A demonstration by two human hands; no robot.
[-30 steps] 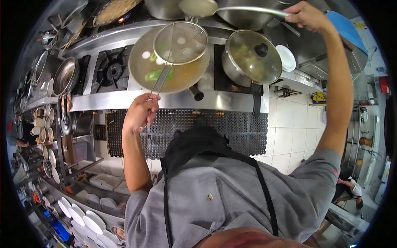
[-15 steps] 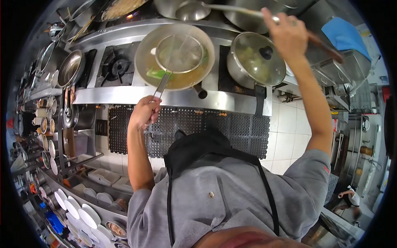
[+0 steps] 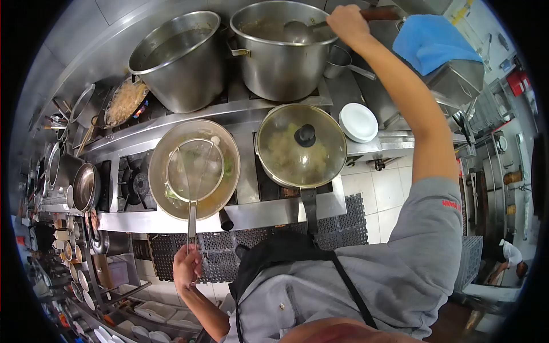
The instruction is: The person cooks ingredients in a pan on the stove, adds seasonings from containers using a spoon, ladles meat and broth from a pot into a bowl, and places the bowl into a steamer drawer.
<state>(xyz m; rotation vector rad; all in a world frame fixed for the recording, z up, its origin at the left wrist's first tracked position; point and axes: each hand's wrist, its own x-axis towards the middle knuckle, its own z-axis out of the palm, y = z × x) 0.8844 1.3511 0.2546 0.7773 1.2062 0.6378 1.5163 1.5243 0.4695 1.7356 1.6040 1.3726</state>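
Note:
My left hand (image 3: 187, 266) is closed around the handle of a round wire strainer (image 3: 194, 171). The strainer's mesh rests in or just over a wide pan (image 3: 171, 134) with yellowish broth and some green pieces. At the back, my right hand (image 3: 347, 24) grips a long-handled ladle (image 3: 297, 32), whose brown handle end sticks out to the right. The ladle's bowl is at the mouth of a tall stockpot (image 3: 280, 71), near the liquid; whether it touches the liquid I cannot tell. A glass-lidded pan (image 3: 280, 163) stands right of the strainer.
Another tall stockpot (image 3: 189, 86) stands at the back left, beside a pan of pale food (image 3: 126, 103). White plates (image 3: 358, 122) are stacked right of the lidded pan. A blue cloth (image 3: 434, 43) drapes over a metal container. Another person (image 3: 509, 257) is at far right.
The view has tilted up, showing more of the back stockpots. My right hand has brought the ladle's bowl to the right stockpot's mouth. My left hand keeps the strainer at the pan.

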